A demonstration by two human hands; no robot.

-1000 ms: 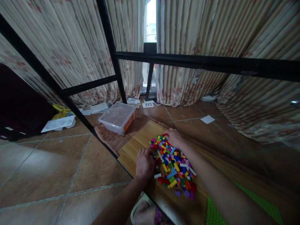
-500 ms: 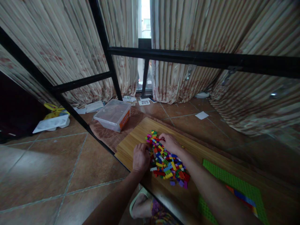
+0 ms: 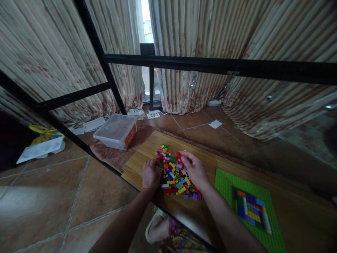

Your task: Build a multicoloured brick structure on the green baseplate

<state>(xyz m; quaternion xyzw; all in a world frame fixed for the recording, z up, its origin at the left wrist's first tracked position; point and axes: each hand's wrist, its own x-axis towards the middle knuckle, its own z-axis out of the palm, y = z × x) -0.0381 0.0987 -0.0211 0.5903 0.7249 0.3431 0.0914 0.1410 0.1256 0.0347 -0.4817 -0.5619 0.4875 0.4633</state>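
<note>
Wooden tabletop [image 3: 147,154], one brick pile [image 3: 173,175], too jumbled to count. Left hand [image 3: 151,174] fisted at pile's 9 o'clock, contents hidden. Right hand [image 3: 194,168] pinching red brick [image 3: 179,156]; one green baseplate [image 3: 226,182] at 3 o'clock, edge cut off.

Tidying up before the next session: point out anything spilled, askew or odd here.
The toy bricks lie in a loose heap on the wooden table between the left hand and right hand, not in the plastic box, which sits on the floor. Papers are scattered on the tiles by the curtains.
</note>
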